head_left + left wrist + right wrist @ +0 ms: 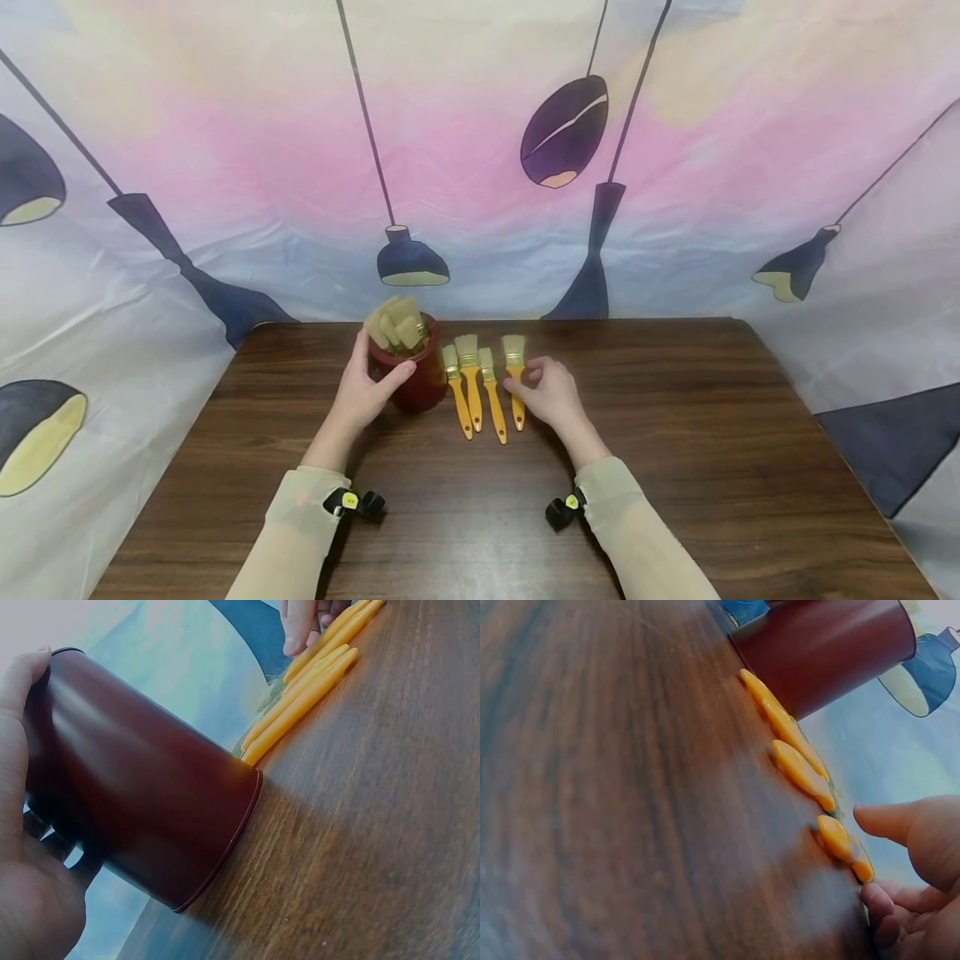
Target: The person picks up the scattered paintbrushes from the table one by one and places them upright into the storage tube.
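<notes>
In the head view a dark red cylindrical pot [422,379] stands upright near the table's back edge, with several paintbrushes [397,321] in it, bristles up. My left hand [363,396] grips the pot from its left side, thumb across the front near the rim. To the pot's right, several paintbrushes with yellow handles lie side by side, bristles toward the wall. Over the rightmost paintbrush [516,371] is my right hand [551,390]. Its thumb reaches above the handle and its fingers are at the brush's right side; the right wrist view shows thumb and fingers spread apart.
The dark wooden table [465,533] ends at the back against a cloth backdrop [262,167] printed with hanging lamps. Loose brush handles [300,697] lie close beside the pot's base in the left wrist view.
</notes>
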Demonstrator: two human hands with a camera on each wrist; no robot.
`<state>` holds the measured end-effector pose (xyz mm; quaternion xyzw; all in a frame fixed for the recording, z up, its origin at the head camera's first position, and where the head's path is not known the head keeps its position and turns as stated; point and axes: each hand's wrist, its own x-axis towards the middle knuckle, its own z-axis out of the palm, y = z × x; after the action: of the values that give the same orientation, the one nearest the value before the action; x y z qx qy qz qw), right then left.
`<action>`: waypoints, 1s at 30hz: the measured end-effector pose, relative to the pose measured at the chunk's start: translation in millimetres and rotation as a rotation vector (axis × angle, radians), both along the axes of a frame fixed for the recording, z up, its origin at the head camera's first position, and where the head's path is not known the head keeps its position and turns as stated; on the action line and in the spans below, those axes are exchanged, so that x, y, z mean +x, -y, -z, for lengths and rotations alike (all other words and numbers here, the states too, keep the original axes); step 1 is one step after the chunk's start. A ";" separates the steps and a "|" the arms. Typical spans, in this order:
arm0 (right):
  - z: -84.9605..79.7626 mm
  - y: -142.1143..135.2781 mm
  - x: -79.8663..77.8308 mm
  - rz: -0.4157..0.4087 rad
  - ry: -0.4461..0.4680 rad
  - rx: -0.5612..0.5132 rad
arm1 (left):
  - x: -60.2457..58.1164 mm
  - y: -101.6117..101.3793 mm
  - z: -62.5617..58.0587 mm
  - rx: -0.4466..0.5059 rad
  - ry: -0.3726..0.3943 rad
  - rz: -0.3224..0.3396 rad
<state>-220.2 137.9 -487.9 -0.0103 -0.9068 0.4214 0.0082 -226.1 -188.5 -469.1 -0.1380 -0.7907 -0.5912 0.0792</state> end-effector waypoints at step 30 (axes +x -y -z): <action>-9.1 -8.4 -2.0 0.087 0.044 0.036 | 0.5 0.0 0.4 -0.002 -0.004 0.002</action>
<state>-222.3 146.2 -478.8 -0.0590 -0.9129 0.4039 0.0066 -225.5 -188.4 -469.5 -0.1400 -0.7910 -0.5902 0.0802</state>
